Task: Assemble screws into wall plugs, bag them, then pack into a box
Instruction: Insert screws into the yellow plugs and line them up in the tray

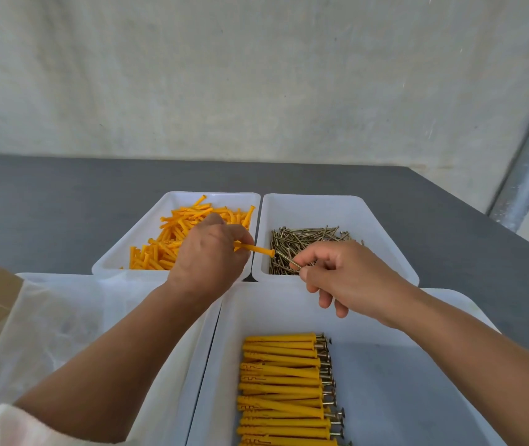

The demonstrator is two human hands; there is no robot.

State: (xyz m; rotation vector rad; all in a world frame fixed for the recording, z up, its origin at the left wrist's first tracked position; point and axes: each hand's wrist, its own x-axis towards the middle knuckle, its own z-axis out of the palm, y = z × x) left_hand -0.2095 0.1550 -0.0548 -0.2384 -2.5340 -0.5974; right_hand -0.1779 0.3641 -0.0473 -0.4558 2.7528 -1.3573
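Pinches an orange wall plug (256, 248) in the left grip (208, 255), a screw (287, 258) in the right grip (346, 275), tip at the plug's mouth.

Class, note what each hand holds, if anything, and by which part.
The left hand holds an orange wall plug by its narrow end; the right hand pinches a screw near its head end.

Orange wall plugs (189, 233), brassy screws (301, 244) — white bins (366, 214), grey table (47, 201)
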